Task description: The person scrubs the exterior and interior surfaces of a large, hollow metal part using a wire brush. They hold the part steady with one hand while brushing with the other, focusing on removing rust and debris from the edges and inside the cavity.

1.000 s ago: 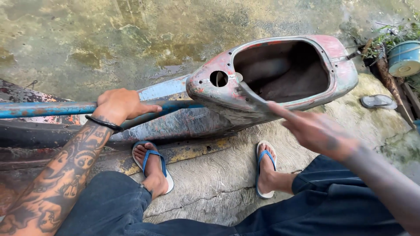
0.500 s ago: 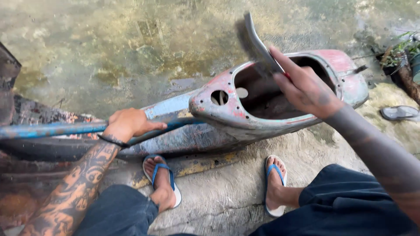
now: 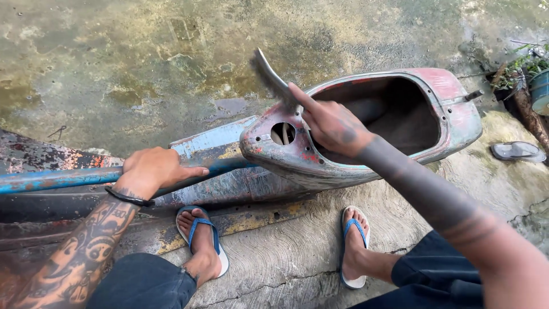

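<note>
My left hand (image 3: 153, 170) wraps the blue tube (image 3: 57, 178) while my right hand (image 3: 329, 123) pinches a thin grey blade (image 3: 273, 77) rising just above its fingers over the rusty scooter shell (image 3: 366, 131), which I judge stiff, heavy, sharp-edged, best gripped at its rim.

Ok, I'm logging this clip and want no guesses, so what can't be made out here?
All from the head view:
- Tool in the right hand: motion-blurred, its kind unclear; its lower end is hidden by the fingers.
- Inside of the scooter body shell: deep shadow hides the bottom.
- Blue bar under the left hand: cut off by the left edge.
- Blue pot: cut off by the right edge.
</note>
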